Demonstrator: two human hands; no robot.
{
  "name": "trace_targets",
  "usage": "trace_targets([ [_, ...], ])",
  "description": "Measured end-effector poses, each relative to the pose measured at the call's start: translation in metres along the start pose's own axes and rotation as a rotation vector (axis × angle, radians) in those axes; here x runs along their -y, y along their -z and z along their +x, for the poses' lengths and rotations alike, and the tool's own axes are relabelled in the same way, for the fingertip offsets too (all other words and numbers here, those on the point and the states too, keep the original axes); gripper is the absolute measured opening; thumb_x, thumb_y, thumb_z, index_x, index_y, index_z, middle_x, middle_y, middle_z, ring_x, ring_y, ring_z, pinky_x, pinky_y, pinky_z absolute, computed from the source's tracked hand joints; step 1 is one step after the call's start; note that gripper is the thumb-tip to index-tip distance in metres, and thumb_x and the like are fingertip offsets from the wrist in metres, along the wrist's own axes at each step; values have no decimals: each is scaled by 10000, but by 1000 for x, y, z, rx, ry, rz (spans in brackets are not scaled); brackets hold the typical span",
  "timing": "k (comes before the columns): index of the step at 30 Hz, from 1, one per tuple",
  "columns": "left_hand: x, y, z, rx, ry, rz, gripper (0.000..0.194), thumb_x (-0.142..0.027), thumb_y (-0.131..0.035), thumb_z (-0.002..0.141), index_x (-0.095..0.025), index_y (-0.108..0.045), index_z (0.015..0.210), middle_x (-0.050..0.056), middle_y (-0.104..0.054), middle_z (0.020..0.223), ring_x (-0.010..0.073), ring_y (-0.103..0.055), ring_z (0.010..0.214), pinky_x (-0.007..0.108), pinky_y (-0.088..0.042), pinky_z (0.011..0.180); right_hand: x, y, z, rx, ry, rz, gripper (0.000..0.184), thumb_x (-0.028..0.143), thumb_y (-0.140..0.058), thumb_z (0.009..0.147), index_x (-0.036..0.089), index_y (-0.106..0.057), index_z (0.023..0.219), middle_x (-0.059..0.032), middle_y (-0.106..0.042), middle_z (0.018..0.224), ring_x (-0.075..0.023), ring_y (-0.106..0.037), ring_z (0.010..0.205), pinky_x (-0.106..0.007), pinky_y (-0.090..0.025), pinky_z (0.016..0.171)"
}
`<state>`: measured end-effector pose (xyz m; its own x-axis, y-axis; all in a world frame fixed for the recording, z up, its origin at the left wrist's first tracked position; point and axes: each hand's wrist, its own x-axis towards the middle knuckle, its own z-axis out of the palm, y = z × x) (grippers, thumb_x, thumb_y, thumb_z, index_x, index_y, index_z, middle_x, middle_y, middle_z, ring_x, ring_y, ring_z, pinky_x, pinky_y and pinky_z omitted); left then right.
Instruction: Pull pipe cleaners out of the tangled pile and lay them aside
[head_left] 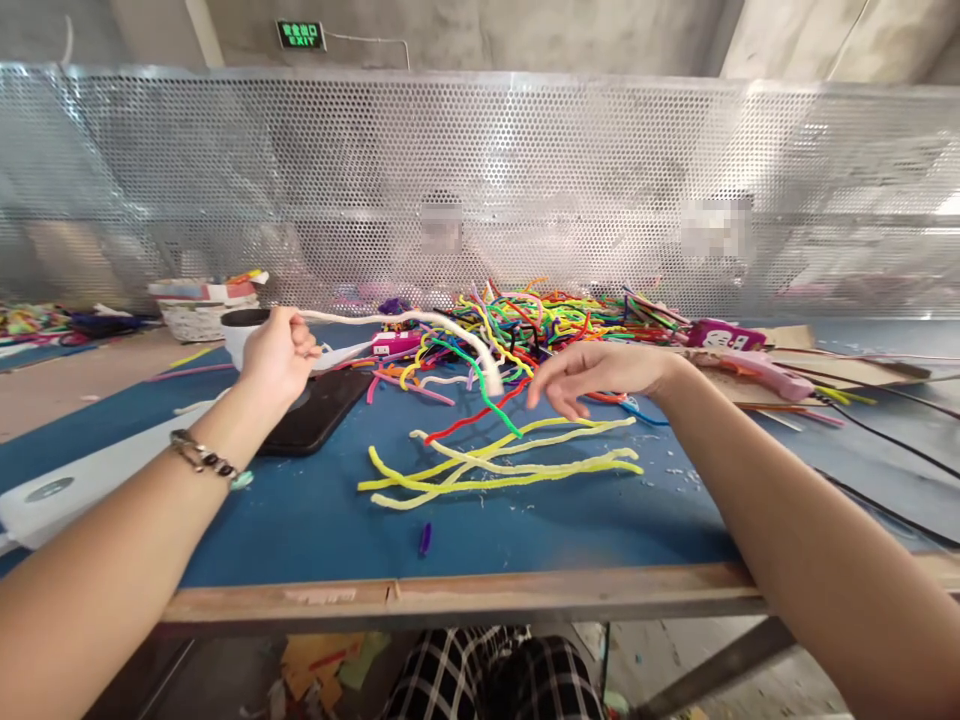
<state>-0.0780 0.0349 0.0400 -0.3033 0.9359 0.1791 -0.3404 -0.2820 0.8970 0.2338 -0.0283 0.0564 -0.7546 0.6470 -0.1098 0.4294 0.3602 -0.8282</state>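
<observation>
My left hand [279, 350] is closed round one end of a white pipe cleaner [420, 318]. Its length arches to the right over the table, and the free end hangs blurred near the heap. My right hand [592, 378] is held above the table with its fingers loosely apart and nothing visible in them. Below and left of it lie several yellow pipe cleaners [480, 484], crossing one another. A red pipe cleaner [476, 412] and a green pipe cleaner [487, 378] lie just behind these. Farther back is a tangled heap of coloured pipe cleaners [540, 320].
A pink glue gun [765, 375] with black cables lies at the right on cardboard. A black phone [322, 412], a dark-topped white cup [236, 340] and a white device [97, 480] are at the left. A small purple piece [425, 540] sits near the front edge. A perforated metal screen [480, 180] stands behind.
</observation>
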Motion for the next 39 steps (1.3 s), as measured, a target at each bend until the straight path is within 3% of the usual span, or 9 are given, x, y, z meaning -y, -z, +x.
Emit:
trace_targets([
  [7,11,-14,-13,139,16,-7,286,-82,-385,801,-146,-407,524,-87,-338,342,25,-241,313,170,-258,403,-8,-19,26,-445,184,135,347,412,-411,840,153,-518,1046,-11,-575,734,-90,-533,661,-212,-430,618],
  [12,19,-21,-25,239,78,-65,295,-105,-366,848,-126,-498,586,-75,-405,387,14,-239,299,167,-272,396,-1,-38,38,-445,166,159,374,337,-473,818,182,-403,1151,-53,-569,991,-129,-526,914,-253,-433,753],
  [17,15,-25,-31,276,123,-162,313,-145,-337,882,-131,-500,614,-80,-410,396,10,-228,288,158,-272,390,4,-43,44,-394,229,184,224,212,-522,782,144,-487,992,11,-574,710,-74,-551,616,-196,-445,573],
  [23,11,-21,-30,455,64,-111,370,-76,-337,796,-136,-418,440,-73,-312,331,22,-241,315,151,-290,418,10,-16,15,-557,300,256,111,201,-474,821,117,-545,841,52,-539,538,-2,-367,351,-132,-301,348],
  [25,12,-18,-30,621,1,40,334,-88,-388,729,-141,-409,400,-70,-291,319,24,-263,330,152,-302,436,10,-3,-2,-498,222,209,125,219,-495,815,122,-555,866,51,-568,538,7,-319,304,-135,-263,309],
  [29,12,-11,-29,1007,-87,585,219,-165,-506,620,-148,-478,404,-51,-392,355,40,-321,356,171,-263,405,7,14,-27,-147,-165,36,206,281,-547,772,117,-596,886,16,-616,542,-28,-456,359,-139,-344,351],
  [33,13,-10,-32,1378,9,954,204,-215,-472,643,-154,-509,452,-53,-382,351,52,-304,354,185,-240,400,6,11,-22,60,-488,-71,196,295,-536,739,123,-623,774,-14,-643,592,-84,-587,522,-183,-454,517],
  [35,16,-11,-36,1471,49,1042,217,-240,-454,654,-156,-500,460,-54,-368,352,57,-297,358,190,-237,404,5,5,-14,92,-559,-140,174,260,-516,719,132,-632,745,-14,-643,594,-101,-602,561,-208,-464,570],
  [39,21,-15,-43,1505,34,1209,274,-301,-438,693,-154,-493,468,-49,-357,386,64,-293,378,198,-235,423,1,-3,0,72,-588,-377,181,166,-456,676,147,-636,666,-9,-628,583,-113,-593,590,-217,-442,583],
])
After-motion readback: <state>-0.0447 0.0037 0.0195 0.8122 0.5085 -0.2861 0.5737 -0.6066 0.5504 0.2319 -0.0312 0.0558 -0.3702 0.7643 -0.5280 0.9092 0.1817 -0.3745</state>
